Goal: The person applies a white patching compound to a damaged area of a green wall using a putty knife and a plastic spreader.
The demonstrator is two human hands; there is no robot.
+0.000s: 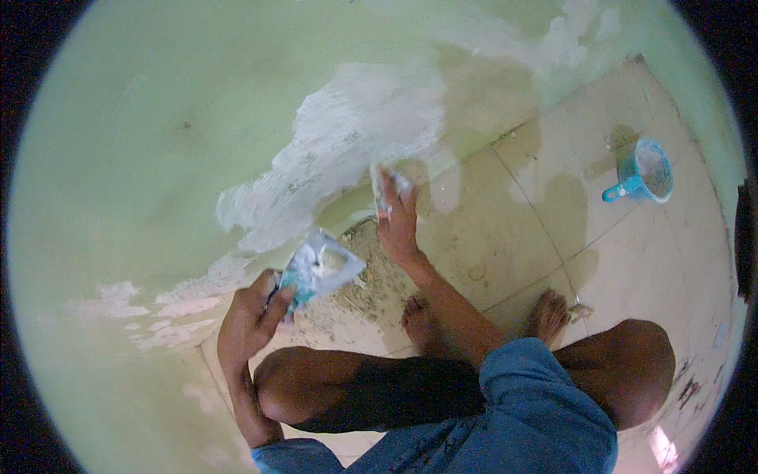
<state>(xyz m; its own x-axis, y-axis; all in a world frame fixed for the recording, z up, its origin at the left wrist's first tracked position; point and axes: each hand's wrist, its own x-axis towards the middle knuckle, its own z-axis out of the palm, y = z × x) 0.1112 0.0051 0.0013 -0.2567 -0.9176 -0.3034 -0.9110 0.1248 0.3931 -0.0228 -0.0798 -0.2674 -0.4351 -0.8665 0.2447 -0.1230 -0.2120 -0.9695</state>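
My left hand [251, 320] is closed round the blue-green handle of a putty knife [320, 268]. Whitish putty coats its broad blade, which is held up in front of the wall. My right hand [399, 229] grips a thin flat scraper [377, 188], seen nearly edge-on and a little blurred, at the foot of the green wall [181, 158]. Its fingers are smeared with white. Just above the scraper, a large patch of white putty [363, 114] spreads across the wall. Whether the scraper's edge touches the wall I cannot tell.
A blue handled tub [651, 172] with pale residue inside stands on the tiled floor [505, 213] at the right. Crumbs of debris [355, 296] lie along the wall's base below my hands. My bare feet and bent knees take up the floor in front of me.
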